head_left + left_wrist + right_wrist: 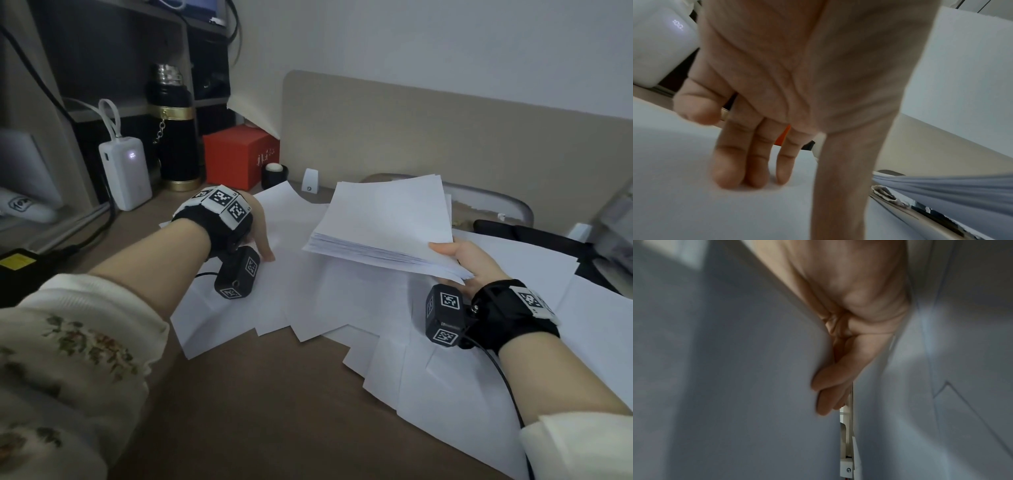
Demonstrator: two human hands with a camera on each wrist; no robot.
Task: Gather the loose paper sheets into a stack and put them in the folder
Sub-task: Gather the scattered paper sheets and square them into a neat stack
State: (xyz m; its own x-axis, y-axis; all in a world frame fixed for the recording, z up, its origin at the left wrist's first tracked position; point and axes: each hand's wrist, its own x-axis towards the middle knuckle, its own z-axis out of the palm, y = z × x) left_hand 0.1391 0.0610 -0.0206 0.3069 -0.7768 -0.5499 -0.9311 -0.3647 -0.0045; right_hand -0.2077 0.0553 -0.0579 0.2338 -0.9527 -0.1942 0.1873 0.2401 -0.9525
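Note:
Many loose white paper sheets (342, 308) lie overlapped across the brown desk (260, 404). My right hand (459, 263) holds a thick stack of sheets (387, 222) lifted and tilted above them, thumb on top and fingers underneath. The right wrist view shows those fingers (830, 386) against the stack's underside (735, 369). My left hand (265, 246) is at the left, its straight fingertips (748, 170) pressing on a loose sheet (694, 203). A clear, round-cornered plastic cover (496, 202), possibly the folder, lies behind the stack.
At the back left stand a white power bank (125, 171), a black flask (174, 137) and a red box (239, 154). A beige partition (445, 130) closes off the desk's far side. Black objects (531, 236) lie at the right, and a black adapter with cables (17, 263) at the far left.

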